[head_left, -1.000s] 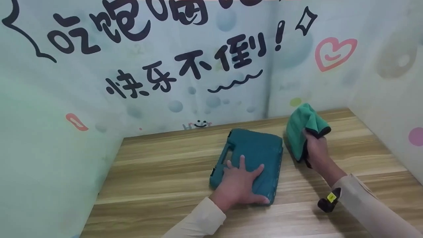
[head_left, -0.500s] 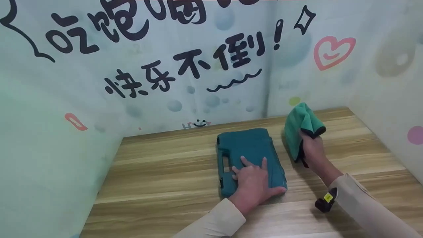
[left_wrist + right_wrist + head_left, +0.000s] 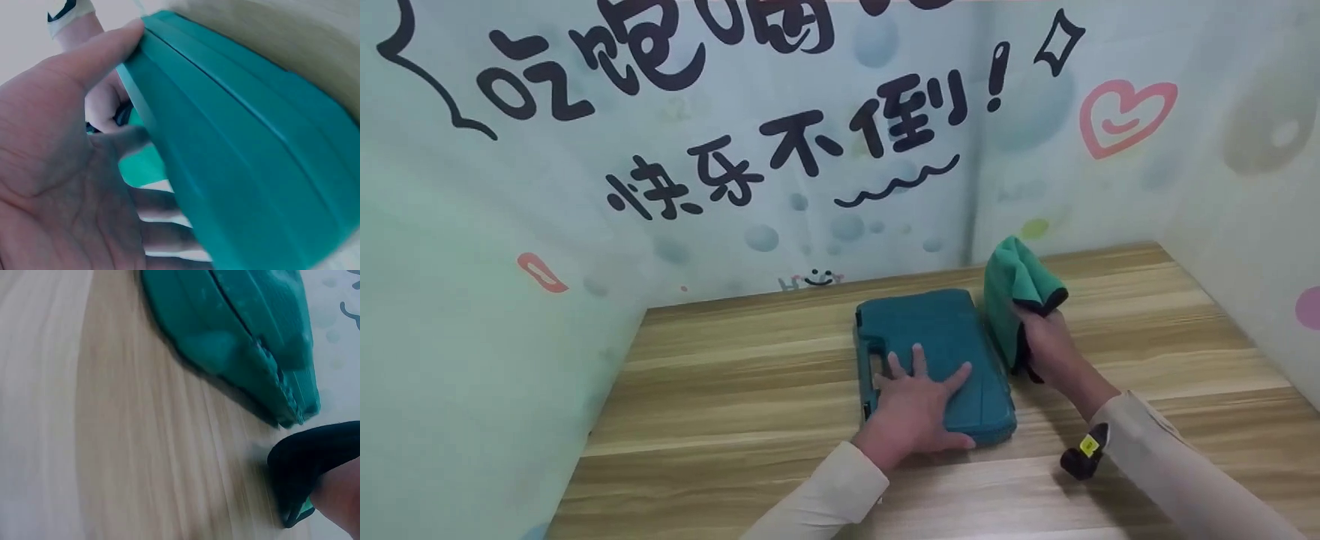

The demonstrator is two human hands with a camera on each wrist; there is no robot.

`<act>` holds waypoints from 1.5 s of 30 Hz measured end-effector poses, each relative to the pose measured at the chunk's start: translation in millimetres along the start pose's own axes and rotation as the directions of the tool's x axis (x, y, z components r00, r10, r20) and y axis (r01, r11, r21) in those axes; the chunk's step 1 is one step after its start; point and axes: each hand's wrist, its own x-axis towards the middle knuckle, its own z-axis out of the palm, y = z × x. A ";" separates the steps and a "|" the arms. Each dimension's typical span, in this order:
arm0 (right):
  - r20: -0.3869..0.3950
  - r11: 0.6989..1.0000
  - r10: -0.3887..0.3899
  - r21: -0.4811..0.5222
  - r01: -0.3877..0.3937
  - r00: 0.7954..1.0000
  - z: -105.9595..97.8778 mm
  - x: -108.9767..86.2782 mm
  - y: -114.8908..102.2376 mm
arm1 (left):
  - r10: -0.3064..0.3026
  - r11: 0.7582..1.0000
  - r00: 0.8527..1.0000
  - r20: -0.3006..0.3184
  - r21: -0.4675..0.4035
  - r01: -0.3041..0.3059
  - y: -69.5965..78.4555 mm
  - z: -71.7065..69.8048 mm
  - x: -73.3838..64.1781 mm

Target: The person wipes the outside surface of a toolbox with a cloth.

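A teal plastic carrying case (image 3: 930, 322) with a handle cutout on its left side lies flat on the wooden table. My left hand (image 3: 911, 409) rests on its near part with the fingers spread; in the left wrist view the thumb (image 3: 107, 53) touches the edge of the case (image 3: 236, 140). Just right of the case, my right hand (image 3: 1054, 349) grips a bunched green cloth (image 3: 1009, 300) with black edging. The right wrist view catches only part of the cloth's dark edge (image 3: 309, 444) and a bit of the hand (image 3: 340, 495), near the case's side (image 3: 242, 343).
The wood-grain table (image 3: 720, 405) is bounded by a printed back wall (image 3: 720, 247) and by side walls left (image 3: 472, 360) and right (image 3: 1245, 247). A small black device with a yellow label (image 3: 1084, 454) hangs at the right cuff.
The case has turned on the table and shifted slightly right under my left hand, which has since slid back left across it. My right hand has carried the cloth left, closer to the case.
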 end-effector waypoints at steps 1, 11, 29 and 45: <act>0.031 1.000 -0.002 0.009 0.002 1.000 3.9 0.9 1.4 | 0.012 0.999 1.000 0.007 -0.034 -0.011 -3.7 0.2 -0.8; 0.084 0.998 -0.014 -0.062 0.019 0.996 24.9 24.5 8.6 | 0.087 0.994 0.996 -0.011 -0.060 -0.088 -13.8 2.3 -4.0; 0.155 0.996 -0.029 -0.083 0.042 0.987 24.1 18.1 17.0 | 0.113 0.993 0.994 -0.008 -0.017 -0.113 -14.0 0.6 -2.9; 0.097 0.984 0.048 -0.178 -0.030 0.994 21.5 -37.2 21.4 | 0.135 0.991 0.990 -0.029 0.004 -0.135 -14.8 1.4 -2.2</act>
